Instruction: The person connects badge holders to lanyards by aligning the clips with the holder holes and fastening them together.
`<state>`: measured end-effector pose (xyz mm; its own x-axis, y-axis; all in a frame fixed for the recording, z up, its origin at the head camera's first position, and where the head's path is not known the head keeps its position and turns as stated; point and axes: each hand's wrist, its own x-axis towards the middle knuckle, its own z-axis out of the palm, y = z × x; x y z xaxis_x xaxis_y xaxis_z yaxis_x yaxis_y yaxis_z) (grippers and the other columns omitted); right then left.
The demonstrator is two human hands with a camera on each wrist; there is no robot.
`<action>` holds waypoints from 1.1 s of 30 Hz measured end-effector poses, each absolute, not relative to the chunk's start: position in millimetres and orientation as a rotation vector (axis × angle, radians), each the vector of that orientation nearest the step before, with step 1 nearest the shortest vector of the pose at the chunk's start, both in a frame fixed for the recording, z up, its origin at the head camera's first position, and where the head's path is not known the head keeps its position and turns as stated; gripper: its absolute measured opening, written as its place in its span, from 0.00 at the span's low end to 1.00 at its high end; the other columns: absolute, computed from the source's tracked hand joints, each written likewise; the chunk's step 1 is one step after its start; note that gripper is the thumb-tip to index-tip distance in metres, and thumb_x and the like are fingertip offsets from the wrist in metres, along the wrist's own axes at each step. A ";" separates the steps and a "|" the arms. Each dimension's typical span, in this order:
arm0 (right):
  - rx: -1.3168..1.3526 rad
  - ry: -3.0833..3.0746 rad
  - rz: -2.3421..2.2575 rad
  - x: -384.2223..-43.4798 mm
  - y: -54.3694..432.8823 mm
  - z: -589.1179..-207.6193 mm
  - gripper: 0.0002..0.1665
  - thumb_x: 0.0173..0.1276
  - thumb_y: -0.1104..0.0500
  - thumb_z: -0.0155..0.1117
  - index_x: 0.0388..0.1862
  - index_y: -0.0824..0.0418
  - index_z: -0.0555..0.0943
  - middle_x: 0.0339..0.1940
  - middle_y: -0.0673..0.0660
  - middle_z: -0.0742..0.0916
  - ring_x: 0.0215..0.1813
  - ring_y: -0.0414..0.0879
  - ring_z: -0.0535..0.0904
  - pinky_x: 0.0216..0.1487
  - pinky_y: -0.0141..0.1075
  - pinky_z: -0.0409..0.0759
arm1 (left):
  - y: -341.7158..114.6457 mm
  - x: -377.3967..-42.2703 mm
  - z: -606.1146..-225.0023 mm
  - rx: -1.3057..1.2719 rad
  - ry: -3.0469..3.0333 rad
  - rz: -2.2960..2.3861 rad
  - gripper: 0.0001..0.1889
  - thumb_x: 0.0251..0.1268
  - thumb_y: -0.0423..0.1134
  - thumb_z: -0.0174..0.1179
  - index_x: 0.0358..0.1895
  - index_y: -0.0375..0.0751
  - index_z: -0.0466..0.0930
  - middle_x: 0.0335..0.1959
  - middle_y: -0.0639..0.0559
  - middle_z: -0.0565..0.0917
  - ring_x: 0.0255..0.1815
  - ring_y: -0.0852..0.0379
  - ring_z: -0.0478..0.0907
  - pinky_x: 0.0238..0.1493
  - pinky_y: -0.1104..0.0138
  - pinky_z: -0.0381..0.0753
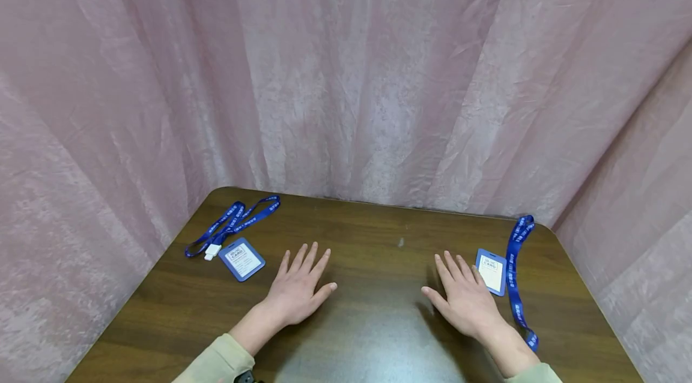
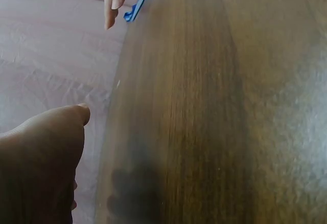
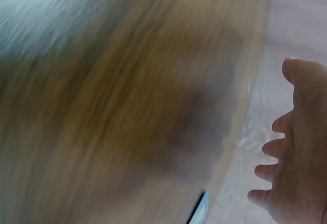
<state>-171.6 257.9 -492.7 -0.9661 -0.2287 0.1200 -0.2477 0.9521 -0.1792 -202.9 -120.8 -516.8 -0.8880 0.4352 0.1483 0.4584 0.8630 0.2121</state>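
Note:
My left hand [image 1: 294,290], palm down with fingers spread, is over the table and holds nothing. Up and left of it lies a blue-framed ID card holder [image 1: 242,259], with a blue printed lanyard [image 1: 233,224] and its white clip [image 1: 212,251] beside it. My right hand [image 1: 466,299], also spread and bare, casts a shadow on the wood. Just past its outer fingers lies a second card holder [image 1: 492,273]; a second blue lanyard [image 1: 513,275] runs along that holder's right side. In the right wrist view, the right hand [image 3: 301,147] appears above the tabletop.
The brown wooden table [image 1: 373,287] has rounded far corners. Pink curtains [image 1: 346,71] hang behind it and on both sides, close to its far edge. Light glares off the table's near middle.

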 end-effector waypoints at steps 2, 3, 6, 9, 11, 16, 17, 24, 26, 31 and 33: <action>0.367 -3.019 0.303 -168.9 264.2 -491.6 0.47 0.79 0.34 0.50 0.81 0.65 0.59 0.81 0.68 0.62 0.80 0.68 0.53 0.74 0.67 0.51 | -118.4 -201.8 -514.6 -0.731 -2.936 -0.387 0.39 0.78 0.66 0.43 0.83 0.49 0.54 0.82 0.38 0.53 0.82 0.36 0.47 0.76 0.35 0.41; 0.366 -3.025 0.301 -167.6 267.7 -490.8 0.46 0.80 0.34 0.49 0.81 0.66 0.60 0.81 0.68 0.62 0.80 0.68 0.53 0.74 0.67 0.51 | -117.2 -201.7 -514.1 -0.742 -2.936 -0.379 0.39 0.79 0.66 0.42 0.83 0.50 0.53 0.82 0.39 0.52 0.82 0.36 0.47 0.76 0.35 0.41; 0.358 -3.042 0.291 -163.6 279.6 -488.5 0.46 0.80 0.36 0.49 0.80 0.68 0.61 0.80 0.70 0.62 0.79 0.69 0.54 0.74 0.67 0.52 | -111.3 -199.0 -504.4 -0.769 -2.957 -0.373 0.39 0.79 0.65 0.43 0.83 0.49 0.53 0.83 0.40 0.51 0.82 0.37 0.46 0.76 0.36 0.41; 0.334 -3.059 0.269 -160.2 293.0 -486.7 0.45 0.81 0.37 0.50 0.79 0.70 0.61 0.79 0.71 0.63 0.79 0.70 0.55 0.74 0.67 0.52 | -105.5 -198.8 -499.9 -0.819 -2.970 -0.356 0.38 0.79 0.65 0.43 0.83 0.49 0.52 0.83 0.41 0.50 0.82 0.37 0.46 0.77 0.37 0.41; 0.323 -3.066 0.253 -158.7 302.6 -486.0 0.45 0.81 0.38 0.50 0.78 0.71 0.62 0.79 0.72 0.64 0.78 0.71 0.56 0.73 0.67 0.53 | -100.7 -198.3 -496.5 -0.864 -2.974 -0.352 0.38 0.80 0.64 0.44 0.83 0.49 0.52 0.83 0.42 0.49 0.82 0.38 0.46 0.77 0.37 0.41; 0.311 -3.080 0.224 -158.5 328.9 -484.3 0.39 0.81 0.46 0.53 0.76 0.74 0.64 0.76 0.75 0.66 0.76 0.74 0.58 0.72 0.69 0.54 | -80.2 -199.7 -487.8 -1.006 -2.949 -0.249 0.38 0.79 0.65 0.42 0.84 0.51 0.51 0.84 0.45 0.48 0.83 0.42 0.44 0.78 0.40 0.43; 0.306 -3.084 0.212 -158.7 334.6 -483.9 0.38 0.80 0.48 0.53 0.75 0.75 0.64 0.75 0.76 0.66 0.75 0.74 0.59 0.71 0.69 0.54 | -73.8 -200.2 -485.9 -1.040 -2.941 -0.219 0.38 0.79 0.66 0.41 0.84 0.52 0.50 0.84 0.46 0.48 0.83 0.43 0.44 0.78 0.41 0.43; 0.273 -3.088 0.140 -163.0 370.6 -484.3 0.32 0.73 0.60 0.55 0.72 0.74 0.69 0.72 0.77 0.70 0.73 0.76 0.60 0.69 0.71 0.55 | -16.8 -199.7 -481.6 -1.307 -2.866 -0.100 0.37 0.80 0.65 0.40 0.84 0.55 0.48 0.84 0.48 0.50 0.83 0.46 0.44 0.79 0.46 0.45; 0.271 -3.076 0.138 -165.7 378.0 -485.5 0.31 0.71 0.62 0.55 0.71 0.73 0.71 0.71 0.77 0.71 0.73 0.76 0.61 0.69 0.72 0.56 | 0.5 -197.0 -481.1 -1.378 -2.852 -0.071 0.37 0.80 0.65 0.39 0.84 0.54 0.49 0.84 0.48 0.51 0.83 0.46 0.45 0.79 0.47 0.46; 0.243 -3.068 0.178 -170.7 389.6 -488.3 0.29 0.71 0.65 0.53 0.70 0.72 0.72 0.71 0.75 0.72 0.71 0.78 0.61 0.67 0.73 0.57 | 42.6 -189.3 -481.9 -1.475 -2.842 0.052 0.37 0.79 0.68 0.35 0.84 0.58 0.49 0.84 0.53 0.51 0.83 0.50 0.46 0.80 0.50 0.47; 0.243 -3.066 0.191 -171.6 392.2 -489.2 0.29 0.71 0.65 0.54 0.70 0.71 0.73 0.71 0.75 0.73 0.71 0.78 0.62 0.66 0.74 0.58 | 58.5 -187.2 -483.5 -1.490 -2.839 0.105 0.37 0.78 0.69 0.33 0.84 0.61 0.49 0.84 0.55 0.51 0.83 0.52 0.47 0.80 0.52 0.48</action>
<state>-171.6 392.2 -489.2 -0.9858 -0.1531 0.0695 -0.1605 0.9799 -0.1188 -187.2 58.5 -483.5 -0.5667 0.8191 -0.0896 0.8235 0.5667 -0.0271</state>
